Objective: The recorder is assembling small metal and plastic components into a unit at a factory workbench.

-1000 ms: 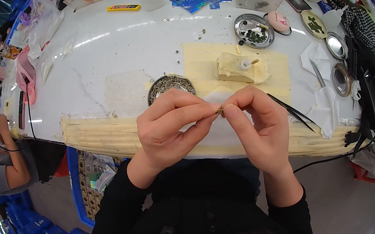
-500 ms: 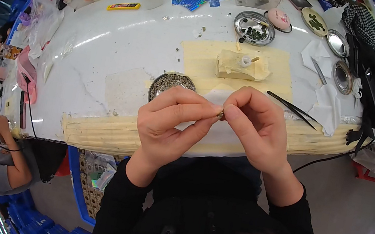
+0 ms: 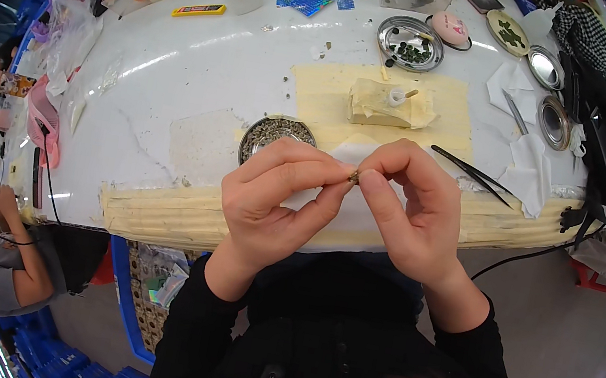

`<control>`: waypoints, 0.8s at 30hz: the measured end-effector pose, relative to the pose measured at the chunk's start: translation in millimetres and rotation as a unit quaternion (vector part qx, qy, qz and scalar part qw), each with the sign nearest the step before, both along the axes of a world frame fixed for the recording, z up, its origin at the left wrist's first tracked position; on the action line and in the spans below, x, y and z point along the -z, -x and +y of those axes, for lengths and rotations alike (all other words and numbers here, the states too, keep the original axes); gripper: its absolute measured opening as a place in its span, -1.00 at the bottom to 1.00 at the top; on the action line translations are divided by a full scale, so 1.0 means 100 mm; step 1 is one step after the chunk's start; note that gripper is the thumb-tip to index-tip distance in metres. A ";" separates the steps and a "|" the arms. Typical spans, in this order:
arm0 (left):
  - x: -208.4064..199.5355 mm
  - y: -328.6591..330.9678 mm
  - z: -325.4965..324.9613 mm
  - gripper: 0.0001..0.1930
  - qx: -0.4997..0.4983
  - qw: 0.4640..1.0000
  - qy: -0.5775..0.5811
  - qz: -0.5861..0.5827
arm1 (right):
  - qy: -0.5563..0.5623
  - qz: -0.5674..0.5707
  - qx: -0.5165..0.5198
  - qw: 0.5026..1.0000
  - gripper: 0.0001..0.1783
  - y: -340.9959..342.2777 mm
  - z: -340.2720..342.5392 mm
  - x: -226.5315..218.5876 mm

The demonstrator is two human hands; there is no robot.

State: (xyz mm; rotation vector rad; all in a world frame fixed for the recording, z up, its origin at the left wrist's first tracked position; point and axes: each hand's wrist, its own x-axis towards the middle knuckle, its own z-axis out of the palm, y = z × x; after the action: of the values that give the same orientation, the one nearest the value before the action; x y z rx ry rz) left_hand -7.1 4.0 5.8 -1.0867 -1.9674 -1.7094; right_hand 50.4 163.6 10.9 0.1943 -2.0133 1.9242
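Both hands meet above the front edge of the table, fingertips almost touching. A tiny dark, brassy metal-looking piece (image 3: 354, 176) sits between them, too small to name. My left hand (image 3: 276, 205) pinches it between thumb and forefinger. From the other side, the thumb and forefinger of my right hand (image 3: 419, 212) press on it too. Just beyond my left hand stands a round metal dish (image 3: 246, 139) full of small greyish pieces, partly covered by that hand. A white sheet (image 3: 356, 230) lies beneath the hands.
Black tweezers (image 3: 473, 176) lie right of my hands. Behind is a tape-wrapped block (image 3: 372, 108) with a small white cup. Farther back, a metal dish (image 3: 430, 64) carries dark green bits. A yellow box (image 3: 199, 10) lies far left. At the left edge sits another person (image 3: 18, 261).
Both hands have shifted very slightly left, and the tiny piece shows a little more between the fingertips. The grip looks the same otherwise.
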 end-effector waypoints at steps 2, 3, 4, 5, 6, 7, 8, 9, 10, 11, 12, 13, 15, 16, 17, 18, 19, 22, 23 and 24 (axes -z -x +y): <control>0.00 -0.01 0.01 -0.75 -0.015 1.000 0.007 0.020 | -0.091 0.063 0.022 0.994 -0.93 0.01 0.02 -0.01; 0.00 -0.02 0.01 -0.75 -0.021 0.999 0.011 0.027 | -0.134 0.088 0.037 0.986 -0.93 0.02 0.03 -0.02; 0.00 -0.02 0.01 -0.75 -0.028 0.999 0.016 0.034 | -0.176 0.113 0.053 0.976 -0.92 0.03 0.03 -0.03; 0.01 -0.02 0.01 -0.75 -0.032 0.998 0.019 0.041 | -0.220 0.138 0.070 0.963 -0.92 0.04 0.04 -0.04; 0.01 -0.02 0.01 -0.75 -0.018 0.999 0.013 0.028 | -0.122 0.079 0.029 0.989 -0.92 0.03 0.03 -0.03; 0.00 -0.01 0.01 -0.75 -0.004 1.000 0.008 0.015 | -0.022 0.019 -0.013 0.999 -0.92 0.01 0.02 -0.01; 0.00 -0.01 0.00 -0.75 0.010 1.000 0.004 0.002 | 0.079 -0.041 -0.055 0.995 -0.91 -0.01 0.01 0.00; 0.00 0.00 -0.01 -0.76 0.016 1.000 0.002 -0.003 | 0.107 -0.060 -0.062 0.991 -0.91 -0.02 0.01 0.00; 0.01 0.00 -0.02 -0.76 0.021 1.000 0.000 -0.009 | 0.135 -0.078 -0.068 0.985 -0.91 -0.02 0.01 -0.02; 0.01 0.01 -0.02 -0.76 0.027 1.000 -0.002 -0.014 | 0.163 -0.097 -0.075 0.979 -0.91 -0.03 0.01 -0.03; 0.01 0.00 -0.02 -0.76 0.021 1.000 0.000 -0.014 | 0.115 -0.070 -0.051 0.990 -0.92 -0.04 0.00 -0.02; 0.00 0.00 -0.02 -0.76 0.014 1.000 0.003 -0.014 | 0.066 -0.042 -0.026 0.997 -0.92 -0.04 -0.01 -0.01; 0.00 -0.01 0.00 -0.76 -0.003 1.000 0.010 -0.001 | -0.084 0.051 0.043 0.994 -0.93 -0.03 -0.02 -0.01; 0.00 -0.01 0.01 -0.76 -0.013 1.000 0.016 0.013 | -0.185 0.117 0.086 0.972 -0.93 0.00 -0.01 -0.02; 0.01 -0.01 0.02 -0.76 -0.024 0.999 0.021 0.026 | -0.282 0.181 0.129 0.933 -0.93 0.03 0.00 -0.03; 0.01 -0.02 0.02 -0.76 -0.032 0.999 0.027 0.033 | -0.294 0.191 0.136 0.927 -0.93 0.04 0.01 -0.02; 0.01 -0.02 0.03 -0.76 -0.040 0.998 0.033 0.039 | -0.306 0.201 0.143 0.919 -0.93 0.06 0.02 -0.01; 0.01 -0.01 0.03 -0.75 -0.026 0.999 0.033 0.033 | -0.133 0.074 0.062 0.986 -0.92 0.03 0.03 0.05; 0.01 0.00 0.02 -0.75 -0.016 0.999 0.030 0.026 | -0.036 0.002 0.015 0.999 -0.91 0.02 0.03 0.06; 0.01 0.00 0.01 -0.75 -0.003 1.000 0.022 0.013 | 0.039 -0.042 -0.015 0.998 -0.91 0.01 0.03 0.05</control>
State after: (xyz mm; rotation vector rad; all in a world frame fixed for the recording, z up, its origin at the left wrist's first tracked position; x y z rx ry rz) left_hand -7.3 4.9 4.5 -1.1097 -1.9996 -1.6479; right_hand 49.7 166.4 6.0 0.1270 -1.9935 2.0585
